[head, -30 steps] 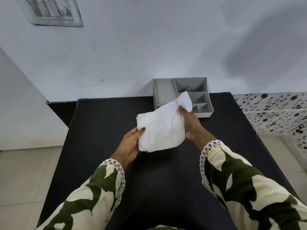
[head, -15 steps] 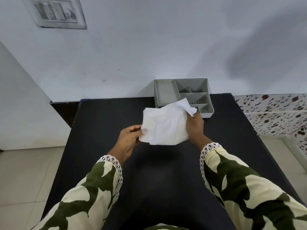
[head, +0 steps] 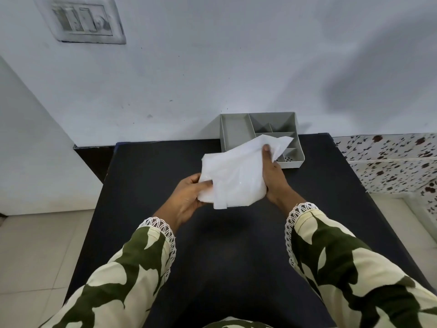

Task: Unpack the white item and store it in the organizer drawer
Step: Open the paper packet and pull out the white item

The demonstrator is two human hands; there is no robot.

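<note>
I hold a white item in a thin white wrapper (head: 236, 174) above the black table (head: 142, 176), in front of me. My left hand (head: 189, 197) grips its lower left corner. My right hand (head: 272, 174) holds the right side, thumb pressed on the upper flap. The wrapper's top corner overlaps the front of the grey organizer drawer (head: 234, 131), which stands at the table's far edge against the wall and has several compartments. What lies inside the wrapper is hidden.
A white wall (head: 236, 67) rises right behind the organizer, with a switch plate (head: 82, 21) at the upper left. A speckled tiled ledge (head: 390, 162) is to the right of the table. Pale floor tiles (head: 35, 256) lie to the left.
The package has shifted slightly left and down. My left hand has closed tighter around its lower left corner, and my right thumb has slid onto the upper flap.
</note>
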